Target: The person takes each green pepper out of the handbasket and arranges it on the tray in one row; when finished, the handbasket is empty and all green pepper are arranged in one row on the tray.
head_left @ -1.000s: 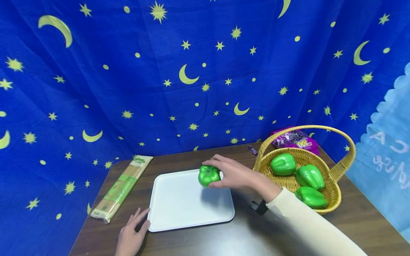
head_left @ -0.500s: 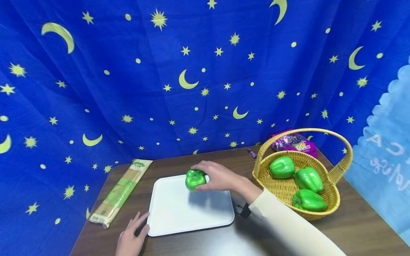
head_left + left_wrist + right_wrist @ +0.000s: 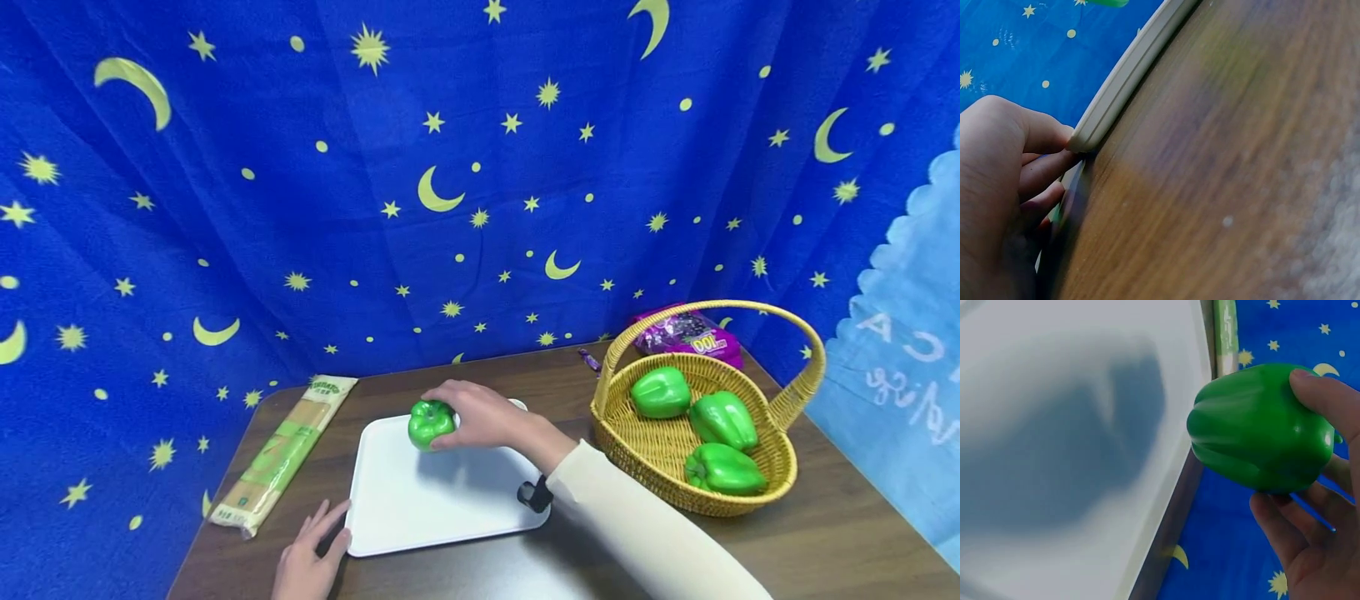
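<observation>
One bell pepper (image 3: 431,427), glossy green and lobed, held above the white tray (image 3: 420,508) between thumb and curled fingers of the right hand (image 3: 480,414), sleeve (image 3: 637,533) cream; left hand (image 3: 303,562), fingers loosely extended, touching the tray's left edge; wood-grain table (image 3: 840,508); blue star-and-moon curtain (image 3: 360,183) behind.

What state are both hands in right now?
Left hand: open, touching the edge of the white tray.
Right hand: closed, holding a green pepper above the tray.

Perhaps a makeshift booth: starry blue cloth (image 3: 375,150) behind a wood-grain table (image 3: 810,546).
</observation>
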The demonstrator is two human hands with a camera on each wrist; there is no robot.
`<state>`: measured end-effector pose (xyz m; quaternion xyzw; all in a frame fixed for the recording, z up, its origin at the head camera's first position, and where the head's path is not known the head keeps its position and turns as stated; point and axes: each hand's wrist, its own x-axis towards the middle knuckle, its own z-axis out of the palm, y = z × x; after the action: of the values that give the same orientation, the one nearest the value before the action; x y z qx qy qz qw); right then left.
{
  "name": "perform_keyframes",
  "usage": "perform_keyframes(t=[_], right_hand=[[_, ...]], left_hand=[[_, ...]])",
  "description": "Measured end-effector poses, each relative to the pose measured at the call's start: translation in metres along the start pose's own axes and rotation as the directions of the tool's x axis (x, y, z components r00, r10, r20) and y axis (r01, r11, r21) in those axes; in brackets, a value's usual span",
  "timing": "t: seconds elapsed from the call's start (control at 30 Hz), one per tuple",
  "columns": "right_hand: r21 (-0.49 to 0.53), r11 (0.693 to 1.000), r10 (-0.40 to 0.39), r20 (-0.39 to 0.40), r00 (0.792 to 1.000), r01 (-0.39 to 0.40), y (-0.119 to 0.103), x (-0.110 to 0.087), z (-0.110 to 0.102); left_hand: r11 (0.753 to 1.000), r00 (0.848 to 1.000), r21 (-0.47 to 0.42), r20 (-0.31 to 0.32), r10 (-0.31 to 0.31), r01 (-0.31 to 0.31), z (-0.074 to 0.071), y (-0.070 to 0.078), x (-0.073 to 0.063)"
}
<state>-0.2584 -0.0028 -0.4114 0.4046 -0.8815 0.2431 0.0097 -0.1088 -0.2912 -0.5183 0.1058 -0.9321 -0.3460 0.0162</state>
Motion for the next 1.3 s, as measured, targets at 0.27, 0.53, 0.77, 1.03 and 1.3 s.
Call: perform_keyframes(t=[0.27, 0.53, 0.77, 1.03, 1.3], right_hand=[[-0.029, 0.999, 0.029, 0.014, 0.999, -0.028, -0.005, 0.017, 0.009], [-0.009, 0.996, 0.086, 0.002, 0.996, -0.085, -0.007, 0.029, 0.021], [0.026, 0.991, 0.128, 0.014, 0.992, -0.128, -0.008, 0.036, 0.033], [0.045, 0.991, 0.129, -0.008, 0.992, -0.128, -0.008, 0.044, 0.052], [0.026, 0.99, 0.14, -0.012, 0.99, -0.14, -0.015, 0.052, 0.066]], left_hand=[[1.0, 1.0, 0.002, -0.009, 0.006, -0.006, 0.0, -0.001, 0.002], [1.0, 1.0, 0.014, 0.01, 0.0, 0.0, 0.001, 0.004, 0.003], [0.999, 1.0, 0.038, 0.0, 0.009, -0.009, 0.002, 0.006, 0.006], [0.999, 1.0, 0.034, 0.003, -0.026, 0.026, -0.001, 0.005, 0.003], [0.999, 1.0, 0.029, 0.02, -0.018, 0.018, 0.0, 0.004, 0.002]])
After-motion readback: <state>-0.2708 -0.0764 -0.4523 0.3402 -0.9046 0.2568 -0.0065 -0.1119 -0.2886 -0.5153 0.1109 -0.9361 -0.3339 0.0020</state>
